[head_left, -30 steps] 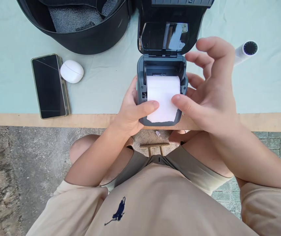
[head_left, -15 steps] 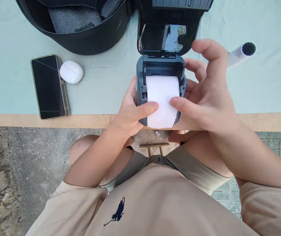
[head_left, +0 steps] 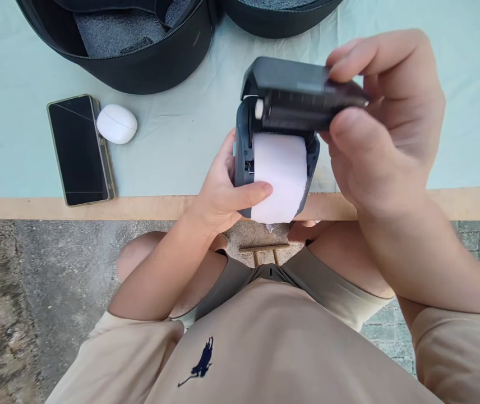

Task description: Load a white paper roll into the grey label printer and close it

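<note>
A small dark grey printer (head_left: 242,163) rests at the near edge of the table, with white paper (head_left: 280,177) rolled out of its bay and over its front. My left hand (head_left: 223,193) grips the printer's left side, thumb pressed on the paper's left edge. My right hand (head_left: 385,120) holds the printer's hinged lid (head_left: 294,92) by its right end, fingers on top and thumb beneath. The lid is tilted partly down over the paper bay.
A black phone (head_left: 79,148) and a white oval earbud case (head_left: 116,124) lie on the pale green tablecloth (head_left: 172,146) at the left. An open black zip case with grey foam (head_left: 130,45) stands behind. The wooden table edge (head_left: 75,207) runs above my lap.
My right hand left the paper, rose and took the lid, which has swung from fully open down towards the paper bay. The paper tail hangs slightly further over the front.
</note>
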{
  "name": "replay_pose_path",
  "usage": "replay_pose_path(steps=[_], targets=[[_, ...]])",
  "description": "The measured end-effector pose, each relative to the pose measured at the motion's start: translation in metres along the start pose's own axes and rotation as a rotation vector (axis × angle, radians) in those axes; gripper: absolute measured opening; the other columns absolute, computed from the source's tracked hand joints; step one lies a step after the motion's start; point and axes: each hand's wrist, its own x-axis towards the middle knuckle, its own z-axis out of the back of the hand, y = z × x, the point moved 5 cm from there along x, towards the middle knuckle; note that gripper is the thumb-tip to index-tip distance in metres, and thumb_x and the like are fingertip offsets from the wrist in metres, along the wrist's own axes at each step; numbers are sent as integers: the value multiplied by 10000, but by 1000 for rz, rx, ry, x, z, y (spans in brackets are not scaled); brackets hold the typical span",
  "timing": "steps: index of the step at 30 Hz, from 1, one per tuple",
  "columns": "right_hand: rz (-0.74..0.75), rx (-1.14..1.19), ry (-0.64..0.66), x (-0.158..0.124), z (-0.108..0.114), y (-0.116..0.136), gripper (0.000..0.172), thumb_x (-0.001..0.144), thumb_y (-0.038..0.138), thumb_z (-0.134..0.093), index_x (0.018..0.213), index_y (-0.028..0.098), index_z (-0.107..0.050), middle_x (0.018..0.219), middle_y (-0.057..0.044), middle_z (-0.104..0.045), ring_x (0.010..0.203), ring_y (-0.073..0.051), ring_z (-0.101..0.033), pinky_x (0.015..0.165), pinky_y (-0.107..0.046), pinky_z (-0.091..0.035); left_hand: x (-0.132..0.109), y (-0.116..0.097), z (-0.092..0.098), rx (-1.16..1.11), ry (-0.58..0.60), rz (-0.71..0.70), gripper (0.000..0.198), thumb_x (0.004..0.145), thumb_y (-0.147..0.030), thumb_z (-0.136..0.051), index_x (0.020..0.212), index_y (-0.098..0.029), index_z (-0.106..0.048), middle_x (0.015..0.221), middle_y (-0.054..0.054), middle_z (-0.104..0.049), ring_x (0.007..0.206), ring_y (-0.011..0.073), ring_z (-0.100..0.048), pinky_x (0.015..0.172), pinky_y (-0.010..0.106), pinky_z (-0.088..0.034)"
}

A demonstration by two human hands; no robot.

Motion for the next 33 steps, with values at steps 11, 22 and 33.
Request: replay_pose_path(steps=[11,22,33], targets=[[68,98,120,-8,-4,-10,220,747,318,-597,940,217,-560,1192,-84,-481,1246,-225,-415,1006,-390,-444,-1,2,-1,-4,9,39,564,603,-288,-774,1085,-242,-484,923,28,-638,793,230,-676,555,294,-531],[-103,207,287,-11,-14,-16,511,779,340,-618,1221,279,-370,1301,-59,-416,1029,-148,-551,780,-278,-552,2,0,-3,-62,-43,36,592,652,-490,-706,1134,-259,-451,1086,45,-649,1105,323,-604,729,340,-558],[-48,113,286,-11,-12,-15,528,758,323,-642,1219,296,-385,1273,-53,-454,1031,-152,-558,752,-261,-565,2,0,-4,-78,-2,14,369,723,-368,-660,1048,-271,-514,1044,34,-649,1080,297,-606,541,298,-498]])
